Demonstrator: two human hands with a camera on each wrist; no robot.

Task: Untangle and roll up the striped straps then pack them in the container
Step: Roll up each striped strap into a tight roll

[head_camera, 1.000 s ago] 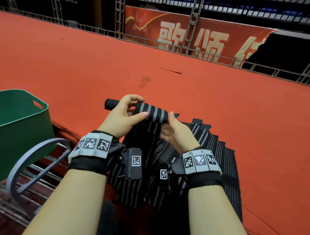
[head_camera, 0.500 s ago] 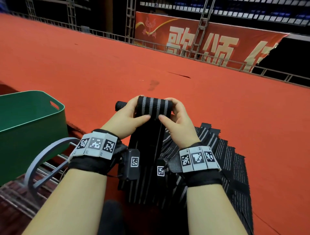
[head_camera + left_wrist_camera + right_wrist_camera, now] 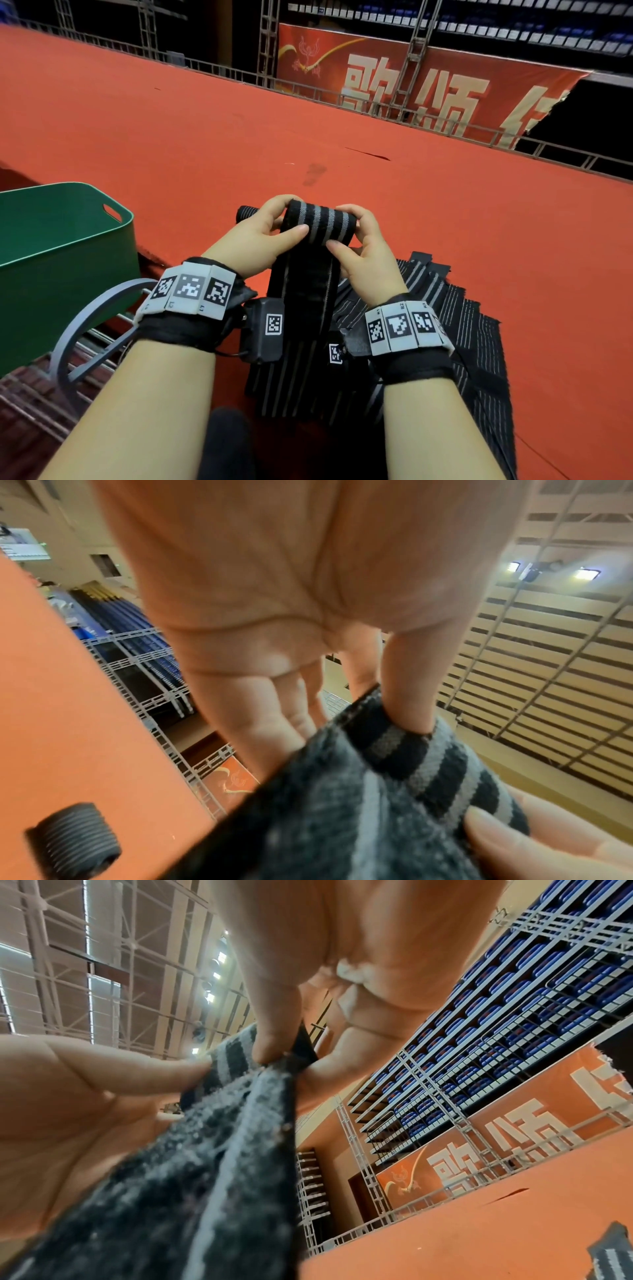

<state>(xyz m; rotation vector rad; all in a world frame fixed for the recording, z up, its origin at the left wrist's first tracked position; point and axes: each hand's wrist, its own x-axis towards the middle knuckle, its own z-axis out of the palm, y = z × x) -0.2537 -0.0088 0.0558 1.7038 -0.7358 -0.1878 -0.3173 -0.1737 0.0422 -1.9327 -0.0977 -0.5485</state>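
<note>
Strap in hand: we hold a black woven strap with grey lengthwise stripes [image 3: 320, 226] lifted above the red carpeted floor [image 3: 445, 240], its top end curled over, the loose length hanging down toward us between our wrists.
Left hand: our left hand [image 3: 255, 240] pinches the strap's left edge, thumb on the near face, fingers curled behind the curled top; the left wrist view shows a finger tucked into the fold.
Right hand: our right hand [image 3: 364, 257] pinches the right edge the same way, thumb in front, fingers behind.
Remaining straps: a fanned heap of black striped straps [image 3: 462, 329] lies flat on the floor at 4 o'clock from the hands.
Finished roll: a small rolled black strap [image 3: 246, 213] rests on the floor at 9 o'clock, just beside our left fingers.
Container: the green plastic tub with a handle slot [image 3: 65, 246] stands at 9 o'clock, well apart from the hands.
</note>
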